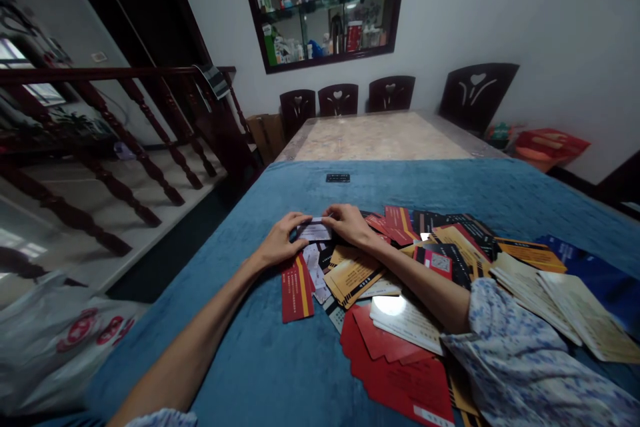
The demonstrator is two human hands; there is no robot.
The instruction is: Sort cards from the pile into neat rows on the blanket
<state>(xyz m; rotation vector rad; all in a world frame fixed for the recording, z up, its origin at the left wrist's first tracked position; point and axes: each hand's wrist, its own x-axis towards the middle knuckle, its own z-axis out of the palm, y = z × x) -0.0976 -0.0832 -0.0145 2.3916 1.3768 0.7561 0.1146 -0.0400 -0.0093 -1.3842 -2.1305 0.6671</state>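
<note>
Both hands meet on a small white card [315, 231] held just above a blue cloth [260, 360] that covers the table. My left hand [281, 240] grips the card's left end with curled fingers. My right hand [350, 223] pinches its right end. Under and around the hands lies a spread of cards and envelopes: a red one with a gold stripe [297, 288], orange ones [351, 273], black ones and large red envelopes [400, 367].
Pale printed cards [560, 297] fan out at the right. A small black object [338, 178] lies farther up the cloth. Beyond it is the bare marble tabletop [375, 137] with dark chairs [339, 99]. A wooden railing [125, 133] runs along the left; a plastic bag [55, 340] sits lower left.
</note>
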